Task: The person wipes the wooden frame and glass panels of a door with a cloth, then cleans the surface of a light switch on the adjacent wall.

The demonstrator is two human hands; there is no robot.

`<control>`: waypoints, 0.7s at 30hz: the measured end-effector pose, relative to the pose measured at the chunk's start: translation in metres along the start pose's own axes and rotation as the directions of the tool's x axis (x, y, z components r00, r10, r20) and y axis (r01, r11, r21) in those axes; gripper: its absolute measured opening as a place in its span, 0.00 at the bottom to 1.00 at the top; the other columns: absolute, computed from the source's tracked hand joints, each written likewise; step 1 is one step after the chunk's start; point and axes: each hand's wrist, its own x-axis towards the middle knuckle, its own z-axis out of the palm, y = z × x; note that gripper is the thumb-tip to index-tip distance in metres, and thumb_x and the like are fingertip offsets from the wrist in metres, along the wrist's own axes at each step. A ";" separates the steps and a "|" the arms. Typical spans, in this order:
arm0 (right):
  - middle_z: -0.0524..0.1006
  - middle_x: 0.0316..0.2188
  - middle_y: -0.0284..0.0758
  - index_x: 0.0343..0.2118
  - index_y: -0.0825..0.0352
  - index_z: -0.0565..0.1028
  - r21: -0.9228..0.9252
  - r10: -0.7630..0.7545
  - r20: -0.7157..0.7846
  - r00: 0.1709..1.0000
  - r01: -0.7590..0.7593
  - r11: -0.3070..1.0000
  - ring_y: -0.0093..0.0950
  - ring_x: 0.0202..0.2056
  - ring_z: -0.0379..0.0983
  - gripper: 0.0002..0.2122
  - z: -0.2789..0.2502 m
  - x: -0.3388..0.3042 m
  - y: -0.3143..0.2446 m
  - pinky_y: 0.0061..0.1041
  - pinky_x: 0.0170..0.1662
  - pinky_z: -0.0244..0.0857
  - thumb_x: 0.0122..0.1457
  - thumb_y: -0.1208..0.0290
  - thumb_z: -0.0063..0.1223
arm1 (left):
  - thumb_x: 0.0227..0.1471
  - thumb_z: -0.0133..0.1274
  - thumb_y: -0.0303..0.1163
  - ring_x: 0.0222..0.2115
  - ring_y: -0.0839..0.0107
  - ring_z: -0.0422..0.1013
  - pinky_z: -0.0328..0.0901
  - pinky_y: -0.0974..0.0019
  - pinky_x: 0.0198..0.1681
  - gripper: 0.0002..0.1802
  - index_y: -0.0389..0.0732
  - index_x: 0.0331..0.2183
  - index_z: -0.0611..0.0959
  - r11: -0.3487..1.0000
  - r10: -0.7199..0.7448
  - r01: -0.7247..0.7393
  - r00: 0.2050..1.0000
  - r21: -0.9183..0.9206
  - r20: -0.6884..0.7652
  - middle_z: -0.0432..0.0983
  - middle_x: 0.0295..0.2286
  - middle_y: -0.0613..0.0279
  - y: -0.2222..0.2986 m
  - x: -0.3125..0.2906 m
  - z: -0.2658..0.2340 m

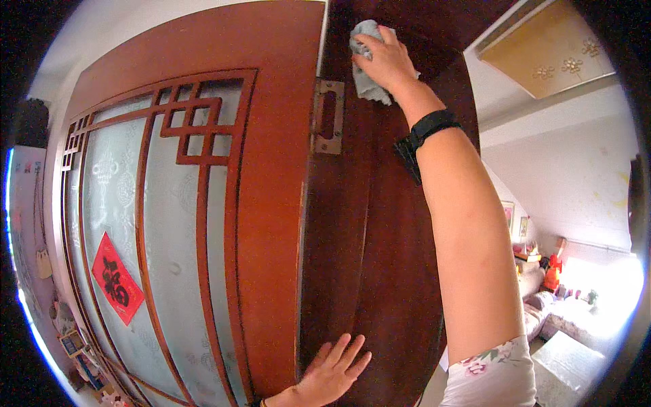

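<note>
Raised high, my right hand [390, 60] presses a crumpled grey-blue cloth [369, 85] against the dark brown wooden door frame [400, 230]. Its fingers curl over the cloth, and a black band sits on that wrist. Low down, my left hand [333, 372] lies flat with fingers spread, against or close to the frame's lower part; full contact is hard to make out. Left of the frame stands a reddish-brown wooden door [274, 203] with frosted glass panes and lattice trim. A metal hinge plate [329, 117] is set at the door's edge, below the cloth.
A red diamond-shaped paper [118, 279] is stuck on the glass. At the upper right hangs a golden panel [549, 51] with flower ornaments. Beyond the frame, a room shows a sofa [536, 302] and a pale-covered table [568, 359]. Assorted items stand at the far lower left.
</note>
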 end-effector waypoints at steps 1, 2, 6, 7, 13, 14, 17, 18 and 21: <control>0.56 0.57 0.40 0.48 0.44 0.69 0.012 -0.011 0.003 1.000 0.011 1.000 0.49 0.53 0.58 0.21 -0.005 -0.009 -0.006 0.41 0.55 0.55 0.48 0.56 0.53 | 0.42 0.54 0.47 0.58 0.44 0.40 0.56 0.43 0.50 0.29 0.54 0.49 0.72 0.998 0.025 -0.023 0.999 0.053 -0.035 0.53 0.56 0.53 0.000 -0.003 0.001; 0.56 0.57 0.40 0.48 0.43 0.70 0.022 0.001 0.024 1.000 -0.002 1.000 0.49 0.53 0.58 0.21 -0.009 -0.023 -0.011 0.41 0.55 0.55 0.48 0.56 0.53 | 0.42 0.54 0.46 0.58 0.45 0.42 0.56 0.43 0.50 0.28 0.54 0.48 0.72 0.999 0.009 -0.008 1.000 0.042 -0.023 0.52 0.56 0.53 0.001 -0.003 -0.006; 0.55 0.57 0.42 0.47 0.49 0.71 0.056 -0.090 0.117 0.989 0.083 0.995 0.48 0.54 0.55 0.20 -0.039 -0.093 -0.033 0.41 0.56 0.55 0.48 0.59 0.54 | 0.42 0.55 0.43 0.57 0.44 0.44 0.54 0.41 0.51 0.30 0.54 0.50 0.70 0.998 0.030 -0.027 0.998 0.054 -0.048 0.51 0.56 0.51 -0.001 0.005 -0.002; 0.54 0.57 0.42 0.48 0.49 0.70 0.054 -0.115 0.145 0.983 0.108 0.993 0.48 0.55 0.54 0.21 -0.047 -0.114 -0.041 0.41 0.56 0.56 0.49 0.61 0.55 | 0.42 0.56 0.43 0.57 0.43 0.43 0.53 0.40 0.52 0.30 0.53 0.50 0.70 1.000 0.010 -0.010 1.000 -0.029 0.024 0.49 0.56 0.51 -0.002 0.007 -0.010; 0.56 0.54 0.38 0.43 0.50 0.72 0.250 -0.203 0.239 0.950 0.142 0.958 0.47 0.55 0.53 0.20 -0.103 -0.244 -0.098 0.43 0.56 0.55 0.43 0.69 0.60 | 0.41 0.56 0.40 0.57 0.45 0.45 0.53 0.43 0.54 0.25 0.45 0.44 0.75 0.997 -0.037 0.033 0.998 -0.074 -0.053 0.51 0.55 0.50 0.000 -0.005 -0.016; 0.56 0.54 0.37 0.42 0.50 0.72 0.261 -0.198 0.259 0.945 0.129 0.957 0.47 0.55 0.53 0.20 -0.110 -0.261 -0.106 0.45 0.56 0.55 0.43 0.69 0.61 | 0.41 0.56 0.38 0.56 0.46 0.48 0.54 0.43 0.53 0.23 0.45 0.42 0.76 0.994 -0.044 0.035 0.995 -0.099 -0.091 0.54 0.54 0.51 0.003 -0.010 -0.019; 0.56 0.54 0.36 0.41 0.49 0.72 0.290 -0.182 0.347 0.920 0.080 0.954 0.47 0.55 0.53 0.20 -0.134 -0.318 -0.128 0.48 0.56 0.53 0.41 0.69 0.61 | 0.40 0.54 0.34 0.52 0.51 0.57 0.57 0.47 0.51 0.16 0.44 0.36 0.79 0.993 -0.060 0.034 0.968 -0.111 -0.243 0.63 0.49 0.53 0.015 -0.027 -0.022; 0.56 0.55 0.35 0.41 0.48 0.72 0.308 -0.173 0.368 0.913 0.056 0.950 0.46 0.55 0.53 0.20 -0.142 -0.339 -0.136 0.50 0.55 0.52 0.41 0.68 0.60 | 0.40 0.53 0.31 0.48 0.54 0.62 0.58 0.49 0.50 0.13 0.44 0.34 0.80 0.988 -0.097 0.060 0.957 -0.139 -0.275 0.67 0.46 0.55 0.020 -0.036 -0.023; 0.58 0.54 0.33 0.40 0.46 0.73 0.349 -0.176 0.384 0.906 0.034 0.937 0.45 0.54 0.56 0.19 -0.163 -0.409 -0.162 0.52 0.52 0.54 0.42 0.68 0.58 | 0.34 0.53 0.25 0.45 0.57 0.64 0.60 0.51 0.48 0.12 0.42 0.29 0.79 0.985 -0.140 0.085 0.902 -0.150 -0.409 0.69 0.43 0.56 0.027 -0.059 -0.032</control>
